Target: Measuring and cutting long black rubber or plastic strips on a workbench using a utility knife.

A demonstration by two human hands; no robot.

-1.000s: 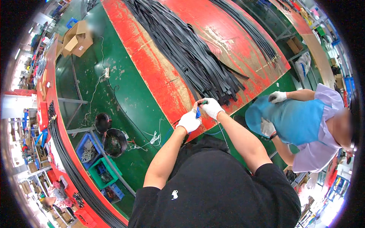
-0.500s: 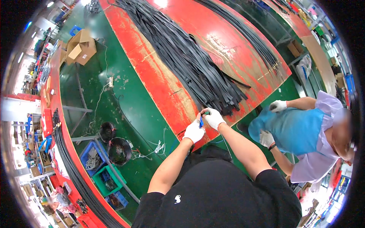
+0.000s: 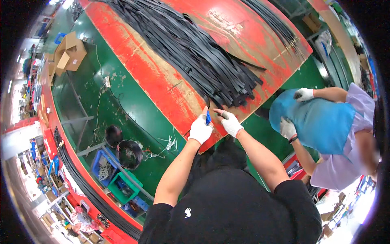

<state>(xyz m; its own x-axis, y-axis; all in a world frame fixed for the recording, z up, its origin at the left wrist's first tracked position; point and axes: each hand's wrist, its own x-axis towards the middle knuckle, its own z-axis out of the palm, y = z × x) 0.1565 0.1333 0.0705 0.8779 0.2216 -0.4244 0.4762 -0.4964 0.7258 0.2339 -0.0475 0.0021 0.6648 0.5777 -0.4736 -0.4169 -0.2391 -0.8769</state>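
Observation:
My left hand (image 3: 201,129), in a white glove with bare fingertips, is closed around a small blue object (image 3: 208,118) whose kind I cannot make out. Its fingertips reach the near end of a black strap at the edge of a long heap of flat black straps (image 3: 211,69). Beside it, my right hand (image 3: 230,123), gloved the same way, has its index finger stretched toward the left hand and its thumb apart. A dark patch shows between those fingers, too small to name. Both hands are over the near corner of the red worktable (image 3: 162,95).
A co-worker in a blue apron (image 3: 313,122) stands close on the right, gloved hands against the apron. More thin black strips (image 3: 272,24) lie along the table's far right. On the left floor are a cardboard box (image 3: 71,53), black coils (image 3: 129,154), and blue and green crates (image 3: 122,187).
My hands, together half a second ago, are now slightly apart. The right hand has opened, and the green bit at its fingertips no longer shows. The view has shifted and turned a little.

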